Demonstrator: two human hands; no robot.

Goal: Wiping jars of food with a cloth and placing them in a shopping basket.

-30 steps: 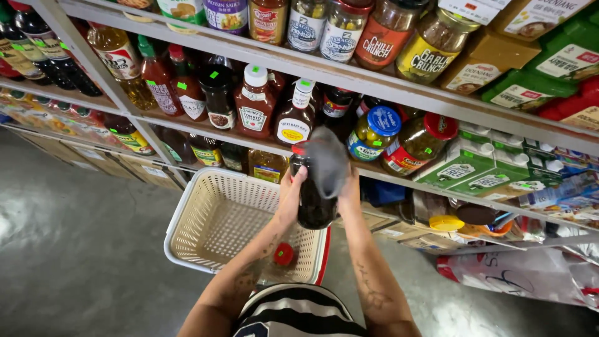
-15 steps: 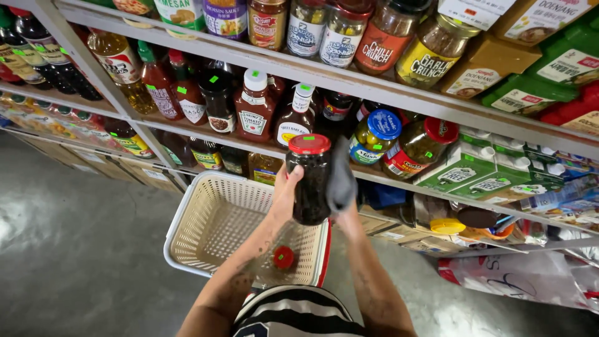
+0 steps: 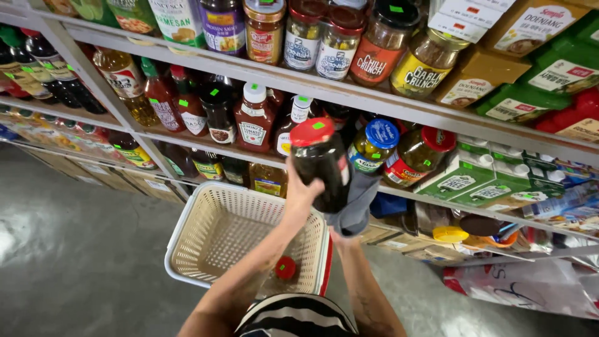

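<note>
**Dark jar held up at the shelf**

A cream basket (image 3: 206, 243) sits low on the left, a red-capped bottle (image 3: 286, 268) lying inside it. Above its right rim, the left hand (image 3: 301, 187) wraps its fingers around the side of a dark jar (image 3: 322, 165) with a red lid, lifted before the middle shelf (image 3: 437, 206). The right hand (image 3: 347, 232) is under a grey cloth (image 3: 357, 203) touching the jar; its fingers are hidden, so I cannot tell their state.

green boxes (image 3: 480, 184) mid-shelf, green pouches (image 3: 549, 81) top-right
</note>
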